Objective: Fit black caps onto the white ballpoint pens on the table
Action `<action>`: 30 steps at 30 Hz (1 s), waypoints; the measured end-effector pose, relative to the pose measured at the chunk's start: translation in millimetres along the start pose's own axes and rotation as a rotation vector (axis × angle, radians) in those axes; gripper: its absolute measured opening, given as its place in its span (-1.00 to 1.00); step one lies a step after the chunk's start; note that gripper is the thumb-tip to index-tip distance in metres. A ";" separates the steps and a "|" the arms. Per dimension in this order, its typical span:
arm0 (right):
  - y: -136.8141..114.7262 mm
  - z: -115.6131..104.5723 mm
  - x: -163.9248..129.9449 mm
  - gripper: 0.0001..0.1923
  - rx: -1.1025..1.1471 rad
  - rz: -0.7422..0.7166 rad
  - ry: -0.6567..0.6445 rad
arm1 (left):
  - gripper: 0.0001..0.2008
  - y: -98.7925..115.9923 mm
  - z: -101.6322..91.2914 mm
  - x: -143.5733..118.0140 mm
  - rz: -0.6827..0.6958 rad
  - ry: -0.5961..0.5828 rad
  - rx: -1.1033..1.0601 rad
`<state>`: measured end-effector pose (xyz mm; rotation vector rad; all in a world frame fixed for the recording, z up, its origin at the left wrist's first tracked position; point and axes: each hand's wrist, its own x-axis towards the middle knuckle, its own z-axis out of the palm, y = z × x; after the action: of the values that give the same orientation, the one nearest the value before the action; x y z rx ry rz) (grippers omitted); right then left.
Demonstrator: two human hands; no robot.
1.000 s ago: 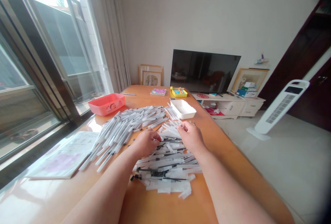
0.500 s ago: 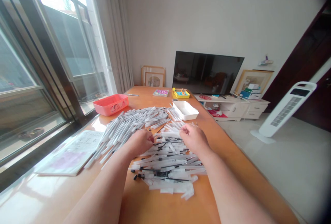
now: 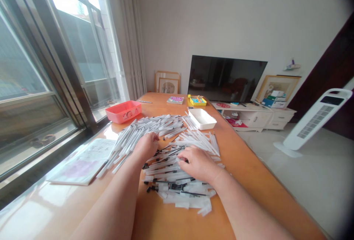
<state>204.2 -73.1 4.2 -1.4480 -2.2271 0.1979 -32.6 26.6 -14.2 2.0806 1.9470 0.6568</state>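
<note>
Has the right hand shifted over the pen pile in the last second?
Yes. The right hand has come back toward the person, away from the white tray, and now rests lower on the pile of pen parts.

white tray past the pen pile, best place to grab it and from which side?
Probably the near long rim of the white tray, approached from above on the person's side. It sits upright, open and apparently empty, apart from both the left hand and right hand, so a grip over the thin wall looks workable. Loose pens crowd its left end.
</note>
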 end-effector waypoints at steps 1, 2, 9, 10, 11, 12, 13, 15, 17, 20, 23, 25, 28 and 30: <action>-1.9 1.1 0.5 -0.85 -0.009 -0.024 -0.016 | -0.70 -0.8 0.3 0.5 0.004 0.011 0.005; -3.7 1.8 1.0 -0.83 -0.017 -0.050 -0.040 | -0.71 -1.5 0.5 1.1 0.006 0.022 0.010; -10.7 3.5 5.9 -0.73 -0.055 -0.127 -0.085 | -0.73 -6.5 2.2 3.7 0.026 0.028 0.031; -10.5 4.1 6.9 -0.72 -0.055 -0.131 -0.087 | -0.74 -6.6 2.4 3.6 0.037 0.028 0.038; -9.8 4.6 7.8 -0.72 -0.053 -0.131 -0.087 | -0.74 -6.5 2.5 3.4 0.046 0.027 0.046; -8.6 5.1 8.6 -0.71 -0.049 -0.130 -0.086 | -0.75 -6.1 2.6 3.2 0.052 0.025 0.054; -6.8 5.5 9.1 -0.71 -0.043 -0.126 -0.084 | -0.75 -5.6 2.6 3.0 0.053 0.022 0.061; -1.8 5.8 9.6 -0.69 -0.025 -0.109 -0.074 | -0.74 -4.2 2.6 2.7 0.043 0.013 0.063; 4.2 6.0 9.5 -0.67 -0.006 -0.078 -0.062 | -0.71 -2.3 2.7 2.5 0.040 0.010 0.068; 12.0 5.9 9.8 -0.68 0.024 -0.029 -0.014 | -0.67 1.9 2.5 1.1 0.071 0.036 0.092; 16.8 5.1 11.7 -0.72 0.072 0.035 0.090 | -0.65 8.9 2.8 -3.4 0.135 0.055 0.114; 18.8 4.2 13.3 -0.73 0.096 0.076 0.158 | -0.65 14.9 4.5 -8.0 0.193 0.045 0.120; 21.1 3.4 14.7 -0.74 0.108 0.098 0.223 | -0.63 23.4 10.7 -14.4 0.285 0.014 0.105; 22.3 3.6 15.0 -0.74 0.109 0.102 0.246 | -0.56 27.1 16.3 -16.4 0.309 -0.020 0.097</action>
<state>215.9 -49.6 -2.6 -1.4446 -1.9194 0.1623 -1.5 10.1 -19.1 2.4653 1.6924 0.6047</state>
